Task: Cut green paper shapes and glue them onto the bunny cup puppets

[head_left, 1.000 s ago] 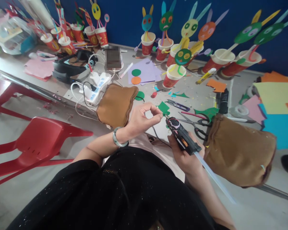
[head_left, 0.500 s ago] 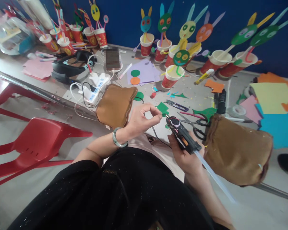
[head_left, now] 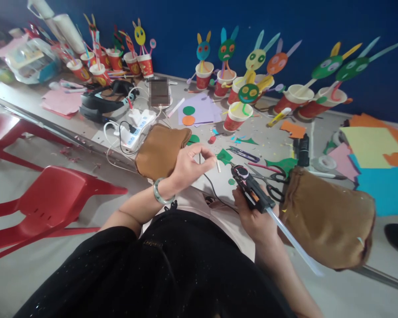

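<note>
My left hand (head_left: 193, 164) is closed in a pinch, thumb and forefinger together. At its fingertips is a small pale strip (head_left: 218, 166), seen edge-on; its kind is unclear. My right hand (head_left: 255, 216) is wrapped around a black glue gun (head_left: 254, 189), its nozzle angled up and left. A long translucent glue stick (head_left: 295, 244) sticks out of the gun's back end. The nozzle is apart from the left fingertips. Beyond the hands lie a green paper scrap (head_left: 224, 156), thread snips (head_left: 243, 153) and black-handled scissors (head_left: 274, 180).
Brown cushion-like covers (head_left: 161, 150) lie left and right along the table edge. Red paper cups (head_left: 237, 118) with paper rabbit-like figures stand behind. A white power strip (head_left: 137, 130) with cables sits left, coloured paper (head_left: 384, 190) right, and a red chair (head_left: 53, 198) below.
My left hand has drawn back from the nozzle, opening a gap, and the piece in its fingertips has turned edge-on. My right hand keeps its hold. The view has shifted slightly.
</note>
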{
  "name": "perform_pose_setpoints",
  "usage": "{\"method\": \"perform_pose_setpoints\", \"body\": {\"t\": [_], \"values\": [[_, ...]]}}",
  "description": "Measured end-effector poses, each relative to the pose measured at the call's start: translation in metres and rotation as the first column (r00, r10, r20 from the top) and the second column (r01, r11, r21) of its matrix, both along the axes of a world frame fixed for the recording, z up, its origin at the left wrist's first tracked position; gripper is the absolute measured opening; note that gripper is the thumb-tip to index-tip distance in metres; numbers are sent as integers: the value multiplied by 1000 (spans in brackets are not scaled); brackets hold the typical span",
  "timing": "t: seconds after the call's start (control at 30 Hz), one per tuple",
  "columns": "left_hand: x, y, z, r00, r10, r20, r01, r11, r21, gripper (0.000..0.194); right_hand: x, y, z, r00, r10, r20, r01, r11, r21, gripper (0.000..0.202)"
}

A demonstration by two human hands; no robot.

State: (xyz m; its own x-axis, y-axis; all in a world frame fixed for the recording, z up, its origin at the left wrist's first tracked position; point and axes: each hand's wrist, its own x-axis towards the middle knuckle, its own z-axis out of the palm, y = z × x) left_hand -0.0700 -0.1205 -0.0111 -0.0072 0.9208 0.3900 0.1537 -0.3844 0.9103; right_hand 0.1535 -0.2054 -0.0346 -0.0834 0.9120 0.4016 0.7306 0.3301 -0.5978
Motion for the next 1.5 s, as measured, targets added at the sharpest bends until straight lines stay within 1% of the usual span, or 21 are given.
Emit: {"method": "perform_pose_setpoints", "body": {"t": [0.07, 0.1, 0.13, 0.2, 0.23, 0.37, 0.5, 0.57, 0.6, 0.67, 0.7, 0.73, 0.8, 0.87, 0.93, 1.03, 1.13, 1.23, 1.3, 1.4, 1.5], "values": [[-10, 16, 7, 996, 84, 10, -84, 996, 30, 8, -4, 11, -6, 997, -81, 9, 81, 997, -7, 19], [-14, 27, 12, 994, 106, 12, -106, 993, 52, 9, -8, 19, -9, 996, -80, 34, 81, 996, -31, 23], [-17, 38, 17, 992, 125, 0, -125, 989, 76, 9, -13, 27, -12, 995, -77, 64, 80, 996, -43, 31], [-19, 61, 29, 987, 159, -36, -153, 980, 130, 11, -25, 47, -18, 989, -10, 146, 25, 994, -106, 49], [-18, 72, 34, 984, 169, -50, -160, 975, 156, 12, -31, 58, -22, 984, 12, 179, 12, 991, -134, 52], [-1, 111, 46, 993, 87, -75, -73, 982, 176, 15, -53, 92, -33, 964, 61, 259, -5, 977, -211, 51], [16, 134, 43, 990, 32, -139, -6, 983, 184, 16, -55, 105, -35, 952, 59, 301, 10, 975, -222, 41], [20, 137, 37, 967, 91, -240, -20, 958, 286, 16, -49, 107, -29, 964, 25, 266, 19, 987, -162, 29], [21, 136, 34, 943, 144, -301, -25, 930, 367, 15, -46, 107, -25, 978, -2, 209, 25, 994, -109, 23], [21, 132, 27, 866, 257, -429, 17, 843, 538, 17, -39, 110, -13, 998, -58, -5, 58, 998, 7, 19], [20, 130, 24, 823, 300, -483, 64, 795, 604, 19, -36, 111, -7, 986, -78, -145, 85, 995, 49, 23], [20, 127, 20, 781, 328, -532, 124, 753, 646, 23, -34, 113, -1, 953, -90, -289, 116, 991, 72, 27], [18, 121, 14, 711, 344, -613, 251, 691, 678, 27, -31, 119, 11, 846, -98, -524, 154, 986, 64, 36], [18, 117, 10, 659, 337, -673, 341, 663, 667, 28, -31, 123, 19, 731, -98, -675, 157, 987, 26, 45], [20, 115, 7, 626, 344, -700, 385, 644, 661, 27, -32, 127, 25, 636, -98, -766, 144, 990, -7, 52], [22, 113, 5, 598, 393, -698, 420, 588, 691, 27, -34, 130, 28, 562, -108, -820, 134, 990, -39, 54], [24, 111, 4, 570, 423, -704, 464, 541, 701, 28, -36, 132, 30, 549, -122, -826, 131, 990, -59, 55], [25, 110, 3, 549, 442, -709, 487, 520, 702, 29, -39, 134, 31, 544, -135, -828, 139, 988, -69, 54], [26, 109, 2, 533, 453, -715, 493, 520, 697, 29, -40, 136, 31, 549, -140, -824, 144, 987, -72, 52], [28, 109, 1, 518, 437, -735, 498, 544, 675, 29, -38, 137, 28, 563, -145, -814, 147, 986, -74, 49], [29, 111, 2, 558, 370, -743, 472, 595, 651, 26, -24, 141, 26, 606, -160, -780, 172, 983, -68, 42]]}}
